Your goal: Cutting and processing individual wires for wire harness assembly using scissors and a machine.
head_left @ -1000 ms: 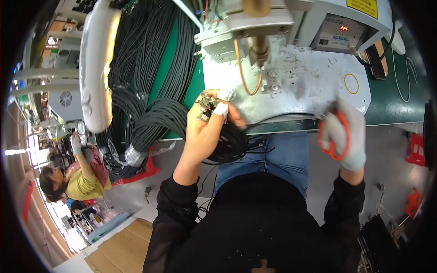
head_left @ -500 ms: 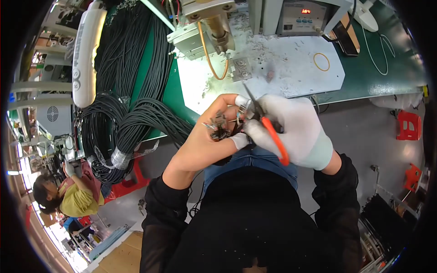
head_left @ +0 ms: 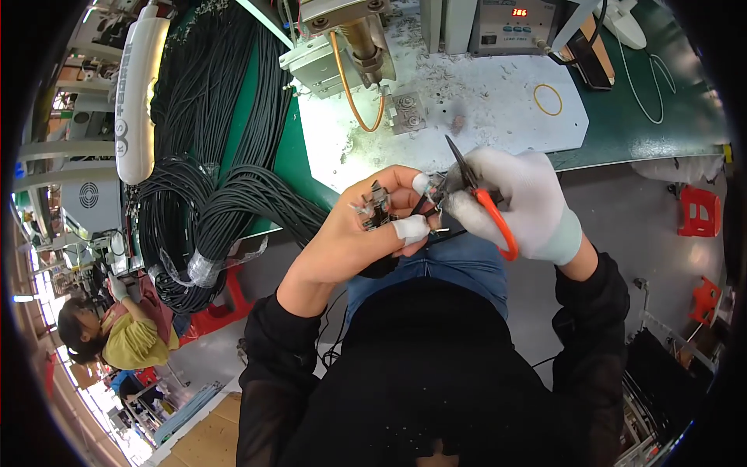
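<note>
My left hand (head_left: 350,226) is bare apart from white coverings on the thumb and a fingertip. Its fingers are closed on a black cable end (head_left: 424,207), and several small metal connector pieces (head_left: 377,206) lie in the palm. Beside it, my right hand (head_left: 517,206) wears a white glove and keeps a pair of scissors (head_left: 496,222) with orange-red handles tucked in its grip, the dark blades pointing away from me. The right fingertips meet the left ones at a small metal part (head_left: 437,189); glove and fingers partly hide it.
Ahead, a press-like machine (head_left: 366,58) stands on a white board (head_left: 498,117) strewn with scraps. A control box (head_left: 513,31) and a yellow ring (head_left: 548,100) are to the right. Bundled black cables (head_left: 249,194) hang over the green table's edge at left. A co-worker (head_left: 124,331) sits far left.
My right hand has shifted a little to the right with the scissors, widening the gap to my left hand. The cable end between them now shows more.
</note>
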Demonstrator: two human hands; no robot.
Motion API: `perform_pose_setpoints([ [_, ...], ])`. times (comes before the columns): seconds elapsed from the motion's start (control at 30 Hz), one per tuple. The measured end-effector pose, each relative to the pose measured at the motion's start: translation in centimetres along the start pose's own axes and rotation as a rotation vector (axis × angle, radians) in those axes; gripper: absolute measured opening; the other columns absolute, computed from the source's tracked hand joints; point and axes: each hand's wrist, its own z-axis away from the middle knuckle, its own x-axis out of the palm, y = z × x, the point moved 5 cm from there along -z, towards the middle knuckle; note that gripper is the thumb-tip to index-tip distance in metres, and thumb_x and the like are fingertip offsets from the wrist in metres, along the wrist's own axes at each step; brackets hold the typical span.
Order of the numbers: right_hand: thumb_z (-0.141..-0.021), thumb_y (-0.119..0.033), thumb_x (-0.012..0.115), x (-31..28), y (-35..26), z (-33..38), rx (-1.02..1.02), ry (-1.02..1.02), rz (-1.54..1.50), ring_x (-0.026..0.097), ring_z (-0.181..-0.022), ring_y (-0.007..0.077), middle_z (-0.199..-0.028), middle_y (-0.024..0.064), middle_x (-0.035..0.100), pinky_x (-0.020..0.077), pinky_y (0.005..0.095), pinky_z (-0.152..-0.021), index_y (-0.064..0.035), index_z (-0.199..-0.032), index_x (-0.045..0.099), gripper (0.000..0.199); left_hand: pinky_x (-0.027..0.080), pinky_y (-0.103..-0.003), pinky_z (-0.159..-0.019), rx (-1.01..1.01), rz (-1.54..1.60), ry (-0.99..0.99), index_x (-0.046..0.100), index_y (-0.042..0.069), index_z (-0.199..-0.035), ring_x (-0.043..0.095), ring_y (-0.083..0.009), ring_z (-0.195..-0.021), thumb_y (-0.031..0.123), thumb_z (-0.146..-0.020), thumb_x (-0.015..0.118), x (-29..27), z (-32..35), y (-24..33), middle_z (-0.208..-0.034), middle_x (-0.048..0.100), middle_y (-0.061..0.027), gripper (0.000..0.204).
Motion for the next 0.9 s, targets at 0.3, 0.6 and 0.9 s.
perform_pose_setpoints([
  [0.3, -0.087, -0.013, 0.055, 1.7, 0.3, 0.7, 0.450, -0.200, -0.387, 0.053, -0.044, 0.0078, -0.054, 0.0028, 0.056, 0.0410, 0.0234, -0.042, 0.0028, -0.083, 0.056, 0.016, 0.045, -0.023, -0.058, 0.696, -0.798, 0.201, 0.058, 0.002, -0.101, 0.055, -0.0082, -0.068, -0.010, -0.077, 0.065, 1.2, 1.8, 1.3, -0.090, 0.064, -0.0057, 0.027],
  [0.6, -0.077, -0.009, 0.064, 3.6, 0.9, 2.0, 0.376, -0.115, -0.417, 0.058, -0.048, 0.0173, -0.057, 0.0076, 0.056, 0.0439, 0.0262, -0.046, 0.0015, -0.084, 0.057, 0.015, 0.043, -0.021, -0.054, 0.567, -0.677, 0.052, 0.059, 0.002, -0.096, 0.055, -0.0070, -0.066, -0.006, -0.081, 0.063, 0.7, 2.1, 1.3, -0.083, 0.062, -0.0045, 0.018],
  [0.9, -0.064, -0.006, 0.071, 1.9, -1.8, 1.0, -0.073, 0.256, 0.193, 0.059, -0.058, 0.0240, -0.064, 0.0075, 0.054, 0.0467, 0.0281, -0.056, -0.0047, -0.091, 0.063, 0.028, 0.034, -0.015, -0.052, 0.285, -0.191, 0.326, 0.055, 0.003, -0.092, 0.047, -0.0004, -0.060, -0.002, -0.085, 0.064, -0.4, 2.6, 1.2, -0.073, 0.058, 0.0019, 0.012],
])
